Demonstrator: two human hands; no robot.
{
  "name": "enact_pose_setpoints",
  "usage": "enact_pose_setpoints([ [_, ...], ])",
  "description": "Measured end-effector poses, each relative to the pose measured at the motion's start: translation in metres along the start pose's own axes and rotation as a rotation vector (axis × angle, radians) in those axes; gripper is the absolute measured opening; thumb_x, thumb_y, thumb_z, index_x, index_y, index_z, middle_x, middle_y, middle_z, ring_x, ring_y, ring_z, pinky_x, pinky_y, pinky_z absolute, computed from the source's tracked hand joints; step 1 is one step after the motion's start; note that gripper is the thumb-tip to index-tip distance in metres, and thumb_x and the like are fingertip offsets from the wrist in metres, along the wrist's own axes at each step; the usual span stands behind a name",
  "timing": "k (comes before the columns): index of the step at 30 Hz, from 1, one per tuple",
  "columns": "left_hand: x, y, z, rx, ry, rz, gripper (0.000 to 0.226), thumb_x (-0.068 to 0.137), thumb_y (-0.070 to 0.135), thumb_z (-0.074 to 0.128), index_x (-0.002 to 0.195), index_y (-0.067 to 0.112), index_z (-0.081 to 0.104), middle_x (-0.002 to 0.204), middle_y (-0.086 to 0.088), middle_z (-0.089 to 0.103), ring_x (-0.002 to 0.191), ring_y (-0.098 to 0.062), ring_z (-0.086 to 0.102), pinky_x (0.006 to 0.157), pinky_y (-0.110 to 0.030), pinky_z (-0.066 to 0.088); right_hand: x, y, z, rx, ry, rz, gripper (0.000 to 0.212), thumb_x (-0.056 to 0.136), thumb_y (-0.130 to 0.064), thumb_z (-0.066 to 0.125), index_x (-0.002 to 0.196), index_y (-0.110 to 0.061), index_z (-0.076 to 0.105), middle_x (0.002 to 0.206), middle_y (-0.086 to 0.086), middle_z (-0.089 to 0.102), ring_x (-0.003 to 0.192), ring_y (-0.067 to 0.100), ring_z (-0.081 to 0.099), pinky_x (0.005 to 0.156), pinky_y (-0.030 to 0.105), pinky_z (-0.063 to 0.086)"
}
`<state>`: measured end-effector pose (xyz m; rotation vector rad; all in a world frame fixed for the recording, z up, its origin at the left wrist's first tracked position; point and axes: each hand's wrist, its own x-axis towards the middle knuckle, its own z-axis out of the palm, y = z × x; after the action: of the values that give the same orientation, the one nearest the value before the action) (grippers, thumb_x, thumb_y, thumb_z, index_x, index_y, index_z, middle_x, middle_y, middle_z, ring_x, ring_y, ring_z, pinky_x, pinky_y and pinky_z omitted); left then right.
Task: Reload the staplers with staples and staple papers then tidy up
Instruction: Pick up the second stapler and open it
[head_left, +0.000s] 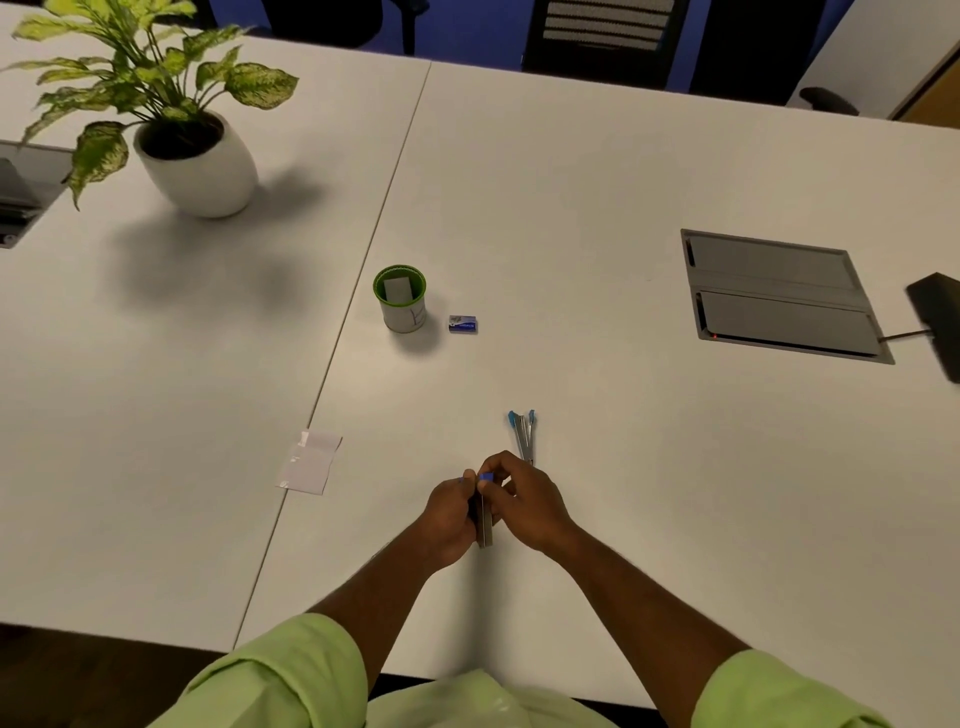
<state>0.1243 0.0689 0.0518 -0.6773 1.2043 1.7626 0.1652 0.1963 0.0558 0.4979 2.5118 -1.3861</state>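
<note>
A small stapler (485, 519) with a blue end is held upright between both hands near the table's front. My left hand (451, 517) grips its left side, and my right hand (524, 501) pinches its blue top. Just beyond my right hand, a second stapler (523, 435) lies opened on the table, with blue tips pointing away. A little blue staple box (463, 324) sits further back. To the left lie small white paper slips (310, 461).
A green-rimmed cup (400, 299) with a grey card inside stands left of the staple box. A potted plant (195, 150) is at the back left. A grey cable hatch (779, 293) is set into the table (597, 218) at the right, with a dark object (937, 319) beside it.
</note>
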Motion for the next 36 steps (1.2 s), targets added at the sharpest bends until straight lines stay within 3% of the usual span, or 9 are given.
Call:
enact_pose_setpoints([
  [7,-0.004,0.007,-0.002,-0.042,0.019,-0.046,0.04,0.109,0.026,0.031,0.114,0.002,0.062,0.103,-0.016,0.073,0.091,-0.027,0.07,0.073,-0.036,0.056,-0.002,-0.007,0.001,0.049,-0.02,-0.006,0.008,0.093,-0.031,0.059,0.088,-0.036,0.056,0.083,-0.017,0.065,0.067,0.012,0.069,0.077,0.042,0.059],
  [11,-0.005,0.02,-0.011,-0.252,0.177,-0.042,0.028,0.108,0.017,0.036,0.091,0.005,0.055,0.07,-0.01,0.059,0.06,-0.024,0.069,0.059,-0.036,0.057,0.0,-0.02,0.001,0.232,-0.005,0.057,0.017,0.091,-0.015,0.05,0.084,-0.03,0.051,0.089,-0.001,0.071,0.081,0.019,0.071,0.081,0.043,0.061],
  [15,0.005,0.031,-0.027,-0.291,0.178,-0.04,0.028,0.107,0.025,0.039,0.095,0.005,0.055,0.076,-0.01,0.051,0.075,-0.024,0.059,0.094,-0.047,0.052,0.008,-0.036,0.009,0.355,-0.003,0.104,0.008,0.09,-0.013,0.048,0.087,-0.019,0.052,0.09,0.009,0.074,0.086,0.019,0.073,0.077,0.042,0.063],
  [19,0.008,0.043,-0.035,-0.348,0.118,-0.054,0.032,0.105,0.033,0.044,0.089,0.007,0.053,0.067,-0.005,0.044,0.062,-0.019,0.046,0.102,-0.042,0.047,0.016,-0.047,0.017,0.497,0.024,0.161,0.006,0.09,-0.01,0.048,0.088,-0.009,0.053,0.088,0.01,0.076,0.082,0.022,0.073,0.075,0.039,0.061],
  [23,0.012,0.057,-0.044,-0.238,0.096,-0.03,0.021,0.105,0.022,0.045,0.099,0.006,0.057,0.071,-0.004,0.045,0.065,-0.017,0.047,0.071,-0.035,0.053,0.017,-0.055,0.023,0.581,0.056,0.208,0.014,0.088,-0.016,0.052,0.074,-0.014,0.053,0.082,0.015,0.074,0.072,0.025,0.071,0.073,0.041,0.06],
  [26,0.015,0.064,-0.051,-0.195,0.067,0.005,0.03,0.107,0.025,0.038,0.107,0.006,0.062,0.077,-0.004,0.049,0.077,-0.019,0.054,0.085,-0.039,0.051,0.017,-0.054,0.026,0.526,0.066,0.245,0.027,0.089,-0.023,0.066,0.066,-0.014,0.055,0.067,0.009,0.07,0.064,0.022,0.065,0.061,0.038,0.059],
  [29,0.019,0.067,-0.054,-0.15,0.02,0.013,0.035,0.108,0.026,0.037,0.111,0.003,0.063,0.087,-0.007,0.056,0.088,-0.023,0.061,0.103,-0.045,0.047,0.016,-0.053,0.031,0.49,0.083,0.301,0.03,0.087,-0.027,0.072,0.067,-0.014,0.054,0.065,0.006,0.068,0.064,0.019,0.065,0.068,0.039,0.061],
  [34,0.016,0.068,-0.056,-0.151,-0.061,-0.02,0.039,0.108,0.027,0.036,0.117,-0.002,0.06,0.104,-0.016,0.067,0.096,-0.03,0.065,0.109,-0.049,0.043,0.024,-0.053,0.042,0.294,0.157,0.389,0.025,0.089,-0.034,0.067,0.076,-0.014,0.056,0.082,0.011,0.07,0.079,0.027,0.068,0.08,0.046,0.059],
  [36,0.013,0.069,-0.056,-0.15,-0.083,-0.034,0.04,0.108,0.027,0.034,0.12,-0.003,0.059,0.104,-0.016,0.069,0.094,-0.028,0.066,0.104,-0.047,0.047,0.027,-0.054,0.047,0.29,0.167,0.408,0.019,0.087,-0.033,0.066,0.081,-0.018,0.059,0.084,0.003,0.068,0.077,0.019,0.062,0.083,0.046,0.057],
])
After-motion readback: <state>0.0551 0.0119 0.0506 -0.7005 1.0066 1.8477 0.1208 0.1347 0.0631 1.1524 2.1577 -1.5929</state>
